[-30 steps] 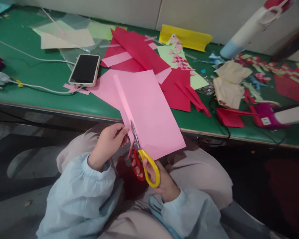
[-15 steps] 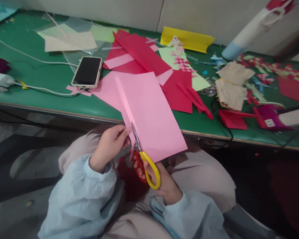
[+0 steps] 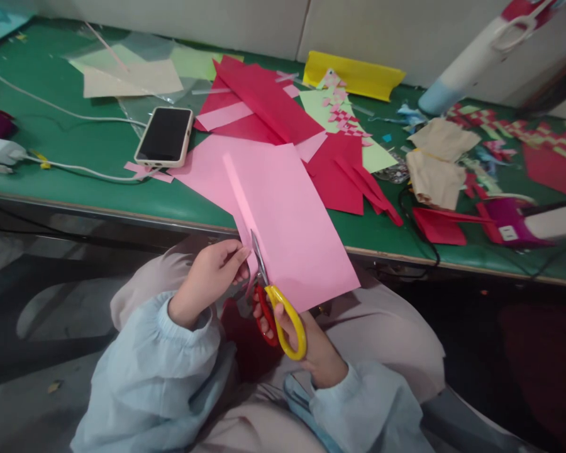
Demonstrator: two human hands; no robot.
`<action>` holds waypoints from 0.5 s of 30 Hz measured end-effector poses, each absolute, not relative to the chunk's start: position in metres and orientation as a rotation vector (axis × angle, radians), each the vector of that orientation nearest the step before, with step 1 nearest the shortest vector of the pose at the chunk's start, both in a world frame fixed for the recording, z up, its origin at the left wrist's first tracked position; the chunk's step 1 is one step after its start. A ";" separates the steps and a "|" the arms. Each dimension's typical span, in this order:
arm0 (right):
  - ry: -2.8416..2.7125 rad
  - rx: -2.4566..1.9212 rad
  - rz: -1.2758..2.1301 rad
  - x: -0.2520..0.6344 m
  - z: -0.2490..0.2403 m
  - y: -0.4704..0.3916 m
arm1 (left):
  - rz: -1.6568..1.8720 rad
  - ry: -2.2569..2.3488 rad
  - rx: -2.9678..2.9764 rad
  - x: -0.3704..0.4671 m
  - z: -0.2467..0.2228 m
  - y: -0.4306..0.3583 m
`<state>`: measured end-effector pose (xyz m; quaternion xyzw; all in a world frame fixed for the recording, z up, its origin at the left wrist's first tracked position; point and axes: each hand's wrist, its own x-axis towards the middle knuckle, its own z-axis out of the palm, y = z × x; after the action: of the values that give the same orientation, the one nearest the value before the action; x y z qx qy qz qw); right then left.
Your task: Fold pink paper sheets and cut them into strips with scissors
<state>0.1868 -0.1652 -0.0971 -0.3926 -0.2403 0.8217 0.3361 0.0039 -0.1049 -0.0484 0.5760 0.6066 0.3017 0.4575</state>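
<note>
The lone view looked from the person's head, forward and steeply down, close above the lap (image 3: 257, 426) at six o'clock, with the left hand (image 3: 210, 270) near eight and the right hand (image 3: 317, 346) near five, out to the pale wall (image 3: 245, 25) at twelve.

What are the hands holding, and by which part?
The right hand holds the scissors by their red and yellow handles. The left hand pinches the pink paper by the narrow strip beside the blades.
</note>
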 end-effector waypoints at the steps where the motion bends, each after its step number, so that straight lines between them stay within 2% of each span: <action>1: -0.628 -1.021 2.143 0.187 -0.097 -0.165 | 0.746 1.491 1.412 0.004 -0.048 -0.105; 15: -0.581 -1.101 2.135 0.186 -0.087 -0.163 | 0.744 1.486 1.399 0.004 -0.046 -0.107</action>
<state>0.1863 -0.1626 -0.0873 -0.4208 -0.2222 0.8157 0.3289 0.0035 -0.1073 -0.0465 0.5698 0.6052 0.3031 0.4661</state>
